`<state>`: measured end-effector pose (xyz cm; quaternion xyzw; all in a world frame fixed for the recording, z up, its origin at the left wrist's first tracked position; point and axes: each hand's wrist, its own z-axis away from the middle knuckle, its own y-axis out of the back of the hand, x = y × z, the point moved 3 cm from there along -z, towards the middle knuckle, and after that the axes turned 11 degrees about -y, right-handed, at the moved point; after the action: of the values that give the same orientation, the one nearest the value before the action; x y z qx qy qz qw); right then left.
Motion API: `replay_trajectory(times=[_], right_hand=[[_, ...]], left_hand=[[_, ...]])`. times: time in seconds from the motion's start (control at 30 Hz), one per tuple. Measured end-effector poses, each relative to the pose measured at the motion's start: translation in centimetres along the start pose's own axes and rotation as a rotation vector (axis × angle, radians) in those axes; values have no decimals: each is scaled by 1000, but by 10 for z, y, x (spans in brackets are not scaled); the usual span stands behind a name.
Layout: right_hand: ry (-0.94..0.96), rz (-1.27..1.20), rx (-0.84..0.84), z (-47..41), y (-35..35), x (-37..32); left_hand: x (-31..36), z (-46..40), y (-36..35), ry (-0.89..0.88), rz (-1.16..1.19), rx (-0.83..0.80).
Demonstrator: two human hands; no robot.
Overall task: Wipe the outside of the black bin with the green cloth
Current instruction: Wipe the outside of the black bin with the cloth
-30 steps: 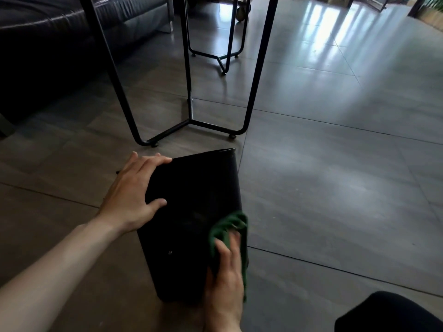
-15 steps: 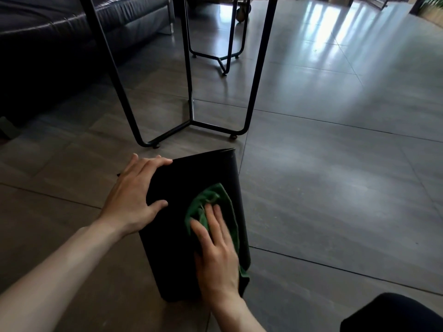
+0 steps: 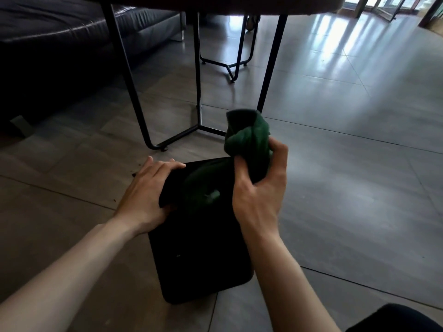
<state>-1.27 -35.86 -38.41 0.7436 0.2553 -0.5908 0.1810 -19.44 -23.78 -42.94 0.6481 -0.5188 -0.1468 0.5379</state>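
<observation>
Over on the left, the left hand (image 3: 149, 188) lies flat on the black bin (image 3: 203, 248), fingers loosely spread over its far left edge and thumb tucked against the side, so the bin, lying on its side on the tiled floor (image 3: 335, 188) right in front of the person, is pinned and shouldn't skid. Good brace; that palm wants to bear down while the other hand scrubs. Moving to the middle, the upward-facing wall of the bin is bare, with a greenish reflection of the cloth on its gloss (no dirt can be made out on so dark a surface). On the right, the right hand (image 3: 260, 195) has its fingers curled tight around the green cloth (image 3: 249, 140), bunched into a wad and lifted clear of the bin's far end. To wipe well from here, I'd flatten that wad for a broader face, then run long overlapping strokes end to end, and roll the bin for the hidden sides.
</observation>
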Motion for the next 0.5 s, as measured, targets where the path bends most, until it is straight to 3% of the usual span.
replay_trajectory(times=[0.07,0.23,0.43,0.5], right_hand=[[119,225,-84,1,-2,16],[426,892,-529,54,6,100],[863,1031,-724,94,34,136],[857,1008,-634,79,35,129]], left_hand=[[0,1,0,1,4,-4],[-1,2,0,-28,-3,21],[1,0,2,-2,-10,2],[1,1,1,-6,-7,10]])
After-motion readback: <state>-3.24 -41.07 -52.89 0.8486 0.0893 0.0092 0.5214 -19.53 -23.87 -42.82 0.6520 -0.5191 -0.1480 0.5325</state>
